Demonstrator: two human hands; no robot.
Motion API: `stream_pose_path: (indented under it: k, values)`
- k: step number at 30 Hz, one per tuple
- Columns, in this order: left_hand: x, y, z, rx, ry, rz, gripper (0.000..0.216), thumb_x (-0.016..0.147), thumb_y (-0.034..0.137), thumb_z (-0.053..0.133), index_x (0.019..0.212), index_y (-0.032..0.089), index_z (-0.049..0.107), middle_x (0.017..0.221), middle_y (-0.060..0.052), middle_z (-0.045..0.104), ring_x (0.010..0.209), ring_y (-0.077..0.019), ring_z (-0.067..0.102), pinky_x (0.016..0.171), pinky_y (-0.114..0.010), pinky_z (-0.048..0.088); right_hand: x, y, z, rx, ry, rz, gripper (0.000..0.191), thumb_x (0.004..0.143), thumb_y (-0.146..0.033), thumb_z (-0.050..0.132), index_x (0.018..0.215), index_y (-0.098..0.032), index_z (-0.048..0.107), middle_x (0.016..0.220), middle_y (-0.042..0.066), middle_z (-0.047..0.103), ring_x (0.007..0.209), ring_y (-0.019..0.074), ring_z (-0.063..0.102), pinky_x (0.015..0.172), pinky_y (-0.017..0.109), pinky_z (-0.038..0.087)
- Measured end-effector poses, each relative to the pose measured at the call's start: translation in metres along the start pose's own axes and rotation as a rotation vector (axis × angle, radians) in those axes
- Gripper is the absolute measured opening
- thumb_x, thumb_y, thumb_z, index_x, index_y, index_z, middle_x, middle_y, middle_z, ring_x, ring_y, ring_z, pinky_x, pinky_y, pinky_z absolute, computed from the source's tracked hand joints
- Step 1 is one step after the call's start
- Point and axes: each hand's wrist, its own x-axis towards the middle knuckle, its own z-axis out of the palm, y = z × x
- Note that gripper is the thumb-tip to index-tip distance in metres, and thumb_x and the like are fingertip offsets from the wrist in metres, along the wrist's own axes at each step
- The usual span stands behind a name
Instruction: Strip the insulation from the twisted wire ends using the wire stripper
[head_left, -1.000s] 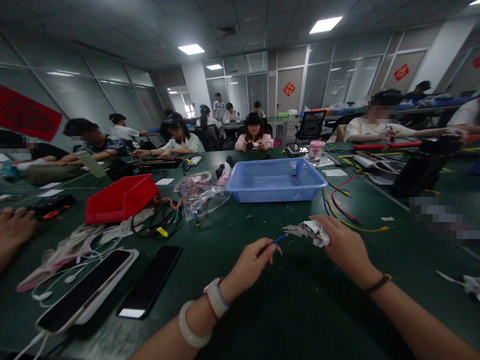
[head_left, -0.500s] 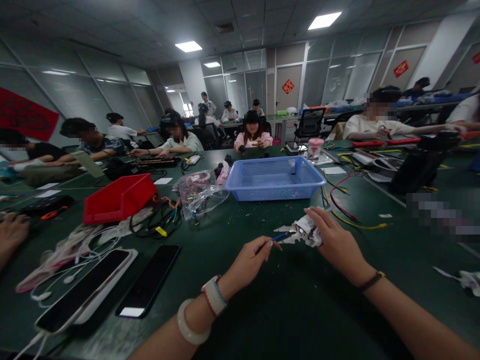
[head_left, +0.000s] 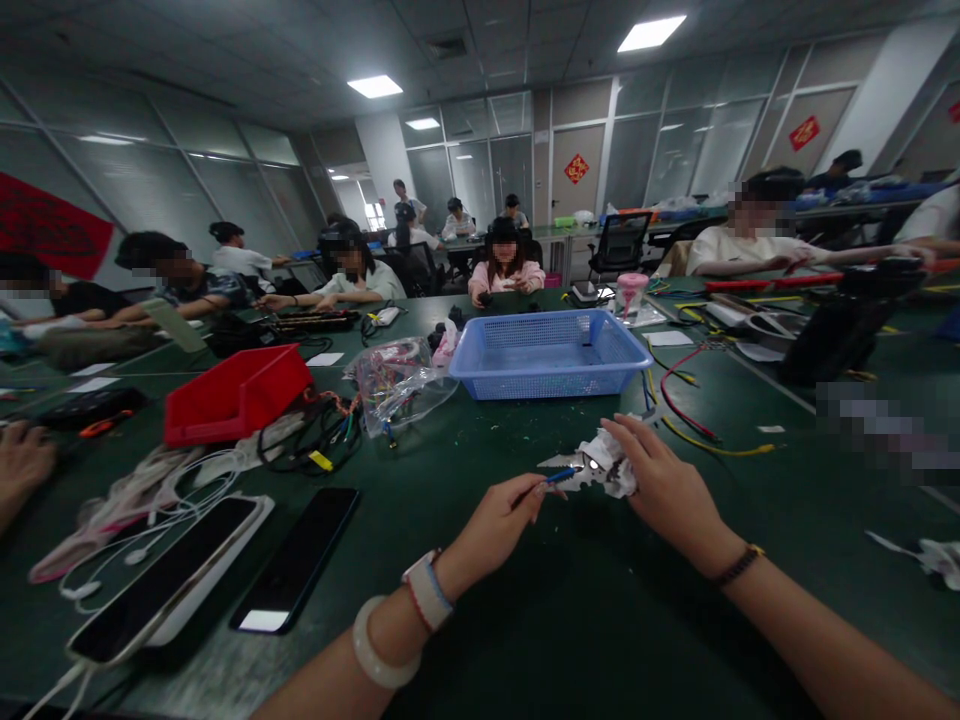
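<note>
Between the thumb and fingers of my left hand (head_left: pixel 508 508) is a short blue wire (head_left: pixel 561 476). Its far end lies at the jaws of a pair of wire strippers (head_left: pixel 583 470). My right hand (head_left: pixel 664 480) is closed around the strippers' handles, which are wrapped in crumpled white material (head_left: pixel 616 468). The metal jaws point left toward my left hand and appear parted. Just beyond both hands stands a blue perforated plastic basket (head_left: pixel 551 384).
To the left are a red bin (head_left: pixel 236 395), a clear bag of wires (head_left: pixel 401 385), a dark phone (head_left: pixel 296 560) and another phone (head_left: pixel 172 580) with white earphones. Yellow and red cables (head_left: pixel 694 430) lie at right. A neighbour's hand (head_left: pixel 26 465) rests at far left.
My right hand and the wire strippers have shifted slightly left, bringing the jaws nearer my left fingers and further along the blue wire. My left hand has stayed almost still.
</note>
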Motion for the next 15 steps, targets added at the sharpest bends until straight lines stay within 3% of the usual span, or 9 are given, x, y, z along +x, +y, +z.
stream_pose_path:
  k: [15]
  values:
    - [0.0025, -0.003, 0.0036, 0.0, 0.001, 0.001, 0.034, 0.096, 0.036, 0.038, 0.097, 0.015, 0.065, 0.067, 0.003, 0.046, 0.062, -0.0121, 0.042, 0.06, -0.023, 0.032, 0.0004, -0.0064, -0.0061, -0.07, 0.012, -0.033, 0.07, 0.074, -0.006, 0.044, 0.141, -0.019, 0.032, 0.144, 0.014, 0.042, 0.119, 0.0296, 0.053, 0.069, 0.035, 0.06]
